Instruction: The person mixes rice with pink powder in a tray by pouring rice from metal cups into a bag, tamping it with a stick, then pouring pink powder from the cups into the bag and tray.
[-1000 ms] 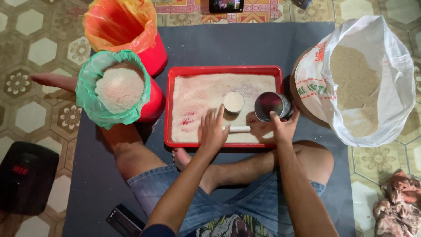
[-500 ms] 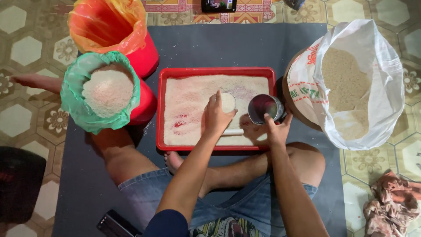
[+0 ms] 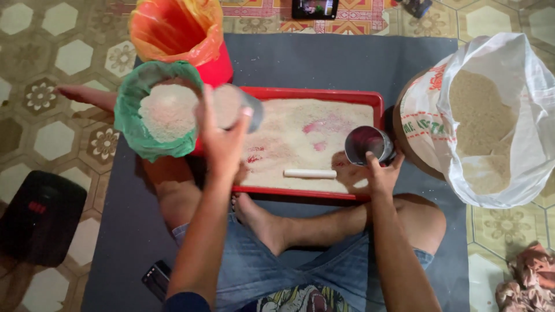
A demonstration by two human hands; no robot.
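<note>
My left hand (image 3: 222, 141) holds a small round cup of pale grain (image 3: 231, 106) up over the left end of the red tray (image 3: 312, 93), next to the green-lined bucket of grain (image 3: 165, 112). My right hand (image 3: 378, 173) grips an empty metal cup (image 3: 367, 144) at the tray's right end. The tray holds a thin layer of grain, and a white stick (image 3: 310, 173) lies in it near the front edge.
An orange-lined red bucket (image 3: 179, 32) stands behind the green one. A big white sack of grain (image 3: 491, 121) sits at the right. My crossed legs lie on a grey mat (image 3: 324, 58). A black scale (image 3: 40, 214) is at the left, a phone (image 3: 156, 277) by my knee.
My left hand lifted the small cup of grain off the tray and carried it left toward the green-lined bucket. The right hand stayed on the metal cup.
</note>
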